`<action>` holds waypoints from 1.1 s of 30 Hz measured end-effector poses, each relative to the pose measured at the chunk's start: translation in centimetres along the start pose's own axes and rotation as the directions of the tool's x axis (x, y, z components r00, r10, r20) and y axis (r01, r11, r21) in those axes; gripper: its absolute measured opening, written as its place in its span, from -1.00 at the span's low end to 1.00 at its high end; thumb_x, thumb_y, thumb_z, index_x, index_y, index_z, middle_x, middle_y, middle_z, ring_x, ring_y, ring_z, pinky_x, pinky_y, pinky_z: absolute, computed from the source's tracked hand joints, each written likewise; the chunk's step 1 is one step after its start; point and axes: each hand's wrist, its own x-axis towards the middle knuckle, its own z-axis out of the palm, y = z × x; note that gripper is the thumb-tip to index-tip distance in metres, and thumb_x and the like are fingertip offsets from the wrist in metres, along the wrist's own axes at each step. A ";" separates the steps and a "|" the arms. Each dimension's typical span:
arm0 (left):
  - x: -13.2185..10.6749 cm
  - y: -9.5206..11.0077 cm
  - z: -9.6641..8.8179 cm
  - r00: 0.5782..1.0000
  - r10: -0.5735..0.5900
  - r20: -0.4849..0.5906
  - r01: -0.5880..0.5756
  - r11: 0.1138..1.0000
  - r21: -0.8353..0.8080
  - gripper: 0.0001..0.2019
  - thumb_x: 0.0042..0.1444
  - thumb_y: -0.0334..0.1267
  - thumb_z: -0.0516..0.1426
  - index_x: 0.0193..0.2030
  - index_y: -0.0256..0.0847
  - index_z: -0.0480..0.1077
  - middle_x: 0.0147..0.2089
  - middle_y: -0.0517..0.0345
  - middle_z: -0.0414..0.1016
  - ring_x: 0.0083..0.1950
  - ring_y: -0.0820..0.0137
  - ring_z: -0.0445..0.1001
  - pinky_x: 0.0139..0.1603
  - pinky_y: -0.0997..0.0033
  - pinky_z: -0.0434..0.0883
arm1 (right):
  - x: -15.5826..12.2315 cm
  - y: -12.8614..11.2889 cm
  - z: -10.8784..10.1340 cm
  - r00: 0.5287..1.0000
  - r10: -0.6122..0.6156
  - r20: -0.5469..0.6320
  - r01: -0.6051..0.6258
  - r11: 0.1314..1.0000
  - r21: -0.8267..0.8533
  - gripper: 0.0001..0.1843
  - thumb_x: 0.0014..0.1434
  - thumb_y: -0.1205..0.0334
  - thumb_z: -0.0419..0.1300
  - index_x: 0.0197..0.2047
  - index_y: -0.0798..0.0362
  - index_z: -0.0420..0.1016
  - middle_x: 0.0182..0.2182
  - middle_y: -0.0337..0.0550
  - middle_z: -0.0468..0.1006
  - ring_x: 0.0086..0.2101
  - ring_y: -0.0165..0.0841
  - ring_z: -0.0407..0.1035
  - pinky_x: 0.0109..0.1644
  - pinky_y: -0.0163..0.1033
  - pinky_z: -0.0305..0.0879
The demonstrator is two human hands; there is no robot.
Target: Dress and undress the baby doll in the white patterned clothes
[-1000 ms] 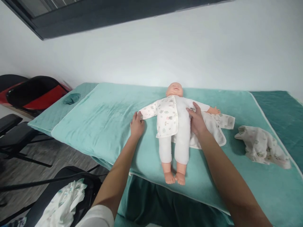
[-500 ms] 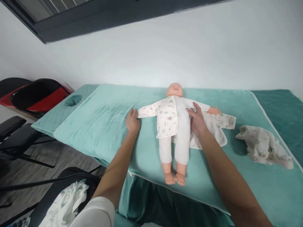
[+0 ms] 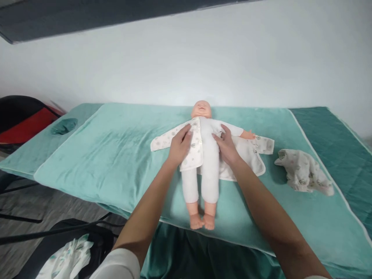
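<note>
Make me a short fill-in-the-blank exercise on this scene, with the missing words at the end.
1. The doll lies on its ____ on the green cover.
2. Of the left hand and the right hand, the one nearer the crumpled garment is the ____ hand.
3. Beside the printed jacket, the doll's uncovered cloth body is plain ____ in colour.
4. The doll's feet wear no socks: they are ____.

Missing words: back; right; white; bare.

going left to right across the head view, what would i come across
Black-and-red chair → oval teal cloth-lined hole → left hand → bald plastic doll's head → right hand → doll's plastic hand → crumpled white printed garment
</note>
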 end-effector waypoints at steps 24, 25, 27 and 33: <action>6.0 10.2 11.6 0.626 0.203 0.753 -0.672 0.631 0.388 -0.63 0.33 -0.36 0.02 0.24 -0.32 0.38 0.24 -0.16 0.50 0.32 0.13 0.41 0.41 0.01 0.21 | 1.8 -4.9 -9.4 0.738 -0.577 -0.349 0.212 0.689 -0.693 -0.76 0.19 0.06 0.18 -0.14 -0.01 0.49 -0.10 -0.09 0.59 -0.01 -0.21 0.45 0.18 -0.04 0.32; 5.9 10.4 12.5 0.621 0.193 0.760 -0.681 0.614 0.400 -0.61 0.34 -0.36 0.02 0.26 -0.31 0.36 0.24 -0.17 0.49 0.30 0.11 0.42 0.41 -0.02 0.20 | 2.2 -4.8 -10.1 0.736 -0.549 -0.396 0.191 0.729 -0.657 -0.76 0.16 0.07 0.20 -0.14 -0.01 0.47 -0.08 -0.08 0.57 0.02 -0.20 0.44 0.20 -0.02 0.31; 5.6 10.6 13.9 0.627 0.198 0.754 -0.694 0.582 0.424 -0.60 0.34 -0.38 0.00 0.28 -0.29 0.35 0.23 -0.18 0.49 0.27 0.09 0.45 0.35 -0.06 0.21 | 2.8 -4.5 -11.3 0.764 -0.450 -0.462 0.158 0.825 -0.543 -0.75 0.11 0.09 0.20 -0.14 -0.02 0.44 -0.09 -0.09 0.56 -0.01 -0.20 0.45 0.16 0.00 0.35; 6.1 10.9 13.9 0.640 0.226 0.734 -0.710 0.538 0.453 -0.62 0.28 -0.46 0.07 0.22 -0.25 0.36 0.18 -0.13 0.48 0.20 0.14 0.46 0.08 0.15 0.31 | 2.5 -5.2 -14.5 0.717 -0.536 -0.446 0.156 0.747 -0.646 -0.72 0.05 0.31 0.07 -0.13 -0.02 0.41 -0.13 -0.07 0.55 -0.12 -0.23 0.48 -0.01 -0.05 0.42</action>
